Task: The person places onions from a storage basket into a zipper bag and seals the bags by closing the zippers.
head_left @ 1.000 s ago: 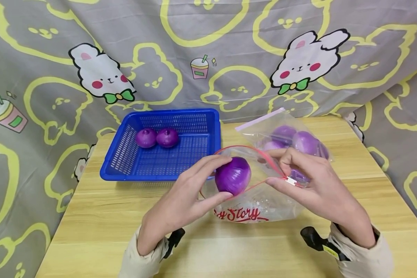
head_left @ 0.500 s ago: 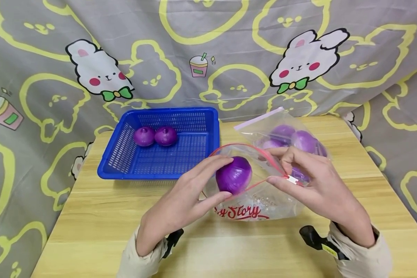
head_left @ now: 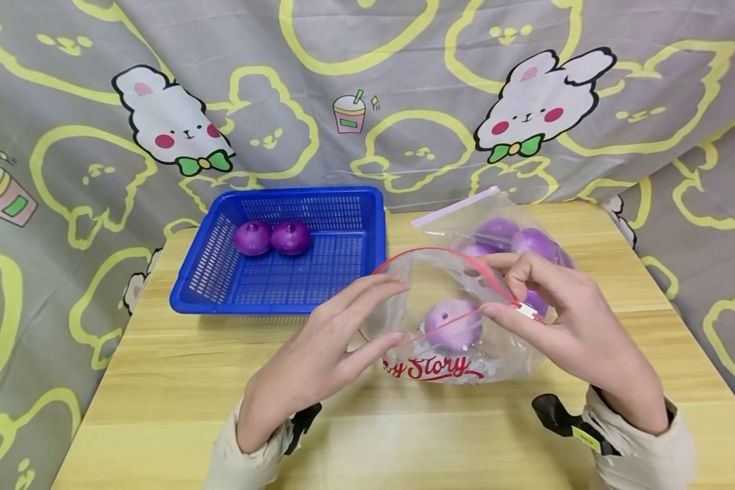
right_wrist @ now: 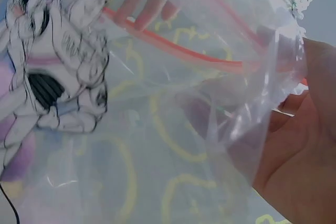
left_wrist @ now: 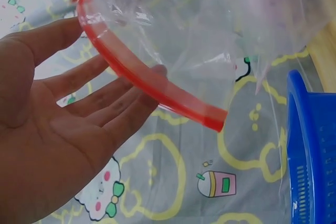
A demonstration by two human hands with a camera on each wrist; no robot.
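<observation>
A clear zip bag (head_left: pixel 502 364) with a red zip rim and red lettering stands with its mouth spread wide. One purple onion (head_left: pixel 456 327) lies inside it, seen through the film. My left hand (head_left: pixel 309 354) is at the bag's left rim, fingers and thumb apart with nothing between them. In the left wrist view its extended fingertips (left_wrist: pixel 157 74) touch the red zip strip (left_wrist: pixel 131 72). My right hand (head_left: pixel 578 327) pinches the right end of the rim beside the white slider (head_left: pixel 527 310). The right wrist view shows film (right_wrist: pixel 131 124) across most of it.
A blue plastic basket (head_left: pixel 186 292) at the back left holds two purple onions (head_left: pixel 271 238). Behind my right hand, a second clear bag (head_left: pixel 447 228) with a pale zip strip holds several onions. Everything stands on a wooden table (head_left: pixel 159 408) before a printed curtain (head_left: pixel 318 41).
The onion has left my left hand's fingers and dropped through the mouth into the bag. My right hand has shifted slightly right with the rim, still pinching it.
</observation>
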